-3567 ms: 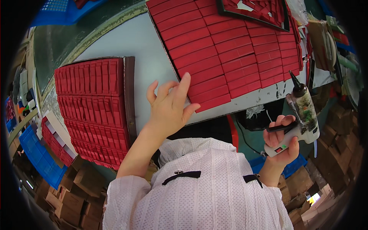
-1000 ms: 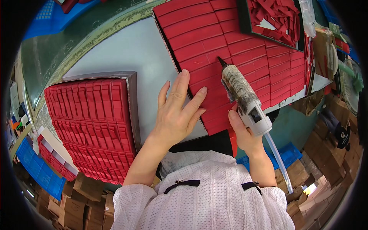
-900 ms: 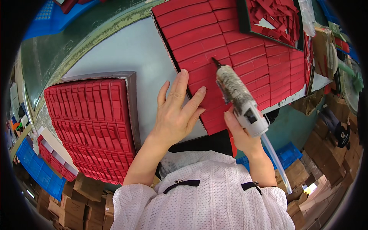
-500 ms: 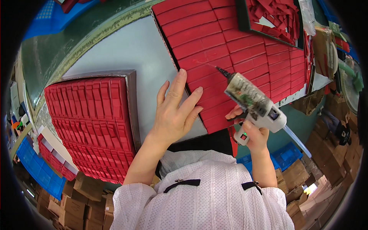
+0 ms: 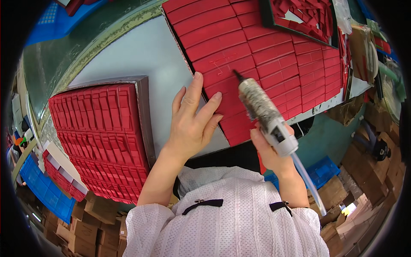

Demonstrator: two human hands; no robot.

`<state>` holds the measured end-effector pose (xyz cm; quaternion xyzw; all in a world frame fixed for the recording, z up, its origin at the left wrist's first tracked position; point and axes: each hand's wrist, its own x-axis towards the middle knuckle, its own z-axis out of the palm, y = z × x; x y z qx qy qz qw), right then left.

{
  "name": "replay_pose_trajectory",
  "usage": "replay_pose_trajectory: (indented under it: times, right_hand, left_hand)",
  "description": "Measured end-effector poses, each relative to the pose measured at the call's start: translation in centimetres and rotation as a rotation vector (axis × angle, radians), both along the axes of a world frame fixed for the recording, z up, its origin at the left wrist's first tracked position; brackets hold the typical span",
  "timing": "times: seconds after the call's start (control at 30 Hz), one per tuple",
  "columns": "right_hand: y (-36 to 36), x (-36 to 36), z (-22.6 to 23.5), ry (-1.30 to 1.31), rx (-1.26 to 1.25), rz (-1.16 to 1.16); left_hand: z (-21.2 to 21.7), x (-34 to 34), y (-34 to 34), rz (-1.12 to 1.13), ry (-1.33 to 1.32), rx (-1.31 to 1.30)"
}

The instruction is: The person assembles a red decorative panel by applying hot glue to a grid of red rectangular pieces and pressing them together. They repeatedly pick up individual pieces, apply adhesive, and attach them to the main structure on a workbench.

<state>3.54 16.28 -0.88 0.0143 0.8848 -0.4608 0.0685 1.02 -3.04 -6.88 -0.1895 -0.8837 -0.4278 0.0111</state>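
Note:
My right hand point(image 5: 274, 156) grips a white hot glue gun point(image 5: 262, 107) with a stained barrel. Its dark nozzle points up and left, over a tray of tightly packed red blocks point(image 5: 222, 47). A clear glue stick point(image 5: 309, 184) juts from the gun's back end. Thin strands of glue point(image 5: 220, 64) lie on a block left of the nozzle. My left hand point(image 5: 188, 122) has its fingers spread, with the fingertips at the tray's left edge. It holds nothing. The gun's handle is mostly hidden from view.
On the left stands a box of red folded pieces with bow-like bands point(image 5: 98, 132). A dark box of loose red strips point(image 5: 306, 17) rests on the far right of the packed blocks. Blue crates point(image 5: 47, 184) and cardboard boxes point(image 5: 83, 237) lie below the table.
My right hand has turned the glue gun more upright and shifted it left. More glue strands show on the block. My left hand has moved slightly left.

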Motion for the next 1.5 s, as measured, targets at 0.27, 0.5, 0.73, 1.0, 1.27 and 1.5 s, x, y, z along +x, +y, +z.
replay_pose_trajectory:
  times: [0.27, 0.5, 0.73, 1.0, 1.27, 1.5]
  right_hand:
    - [0.4, 1.6, 0.9, -0.437, -0.532, -0.177]
    - [1.3, 2.2, -0.6, -0.084, -0.276, 0.028]
    - [0.4, 1.4, 0.4, 0.016, 0.044, 0.165]
    - [0.8, 2.6, -0.3, 0.019, 0.039, 0.065]
    - [1.4, 4.4, -0.1, -0.232, -0.386, -0.147]
    - [1.1, 3.8, 0.0, 0.020, 0.069, 0.187]
  left_hand:
    - [-0.2, 0.3, 0.0, 0.008, 0.027, 0.027]
    - [-0.5, 0.7, 0.1, 0.023, 0.052, 0.056]
    - [-0.8, 0.8, 0.2, 0.033, 0.061, 0.074]
    - [-0.9, 1.2, 0.2, 0.064, 0.060, 0.109]
    - [-1.0, 2.0, 0.7, 0.151, 0.037, 0.123]
    - [-1.1, 2.2, 0.9, 0.151, 0.014, 0.128]
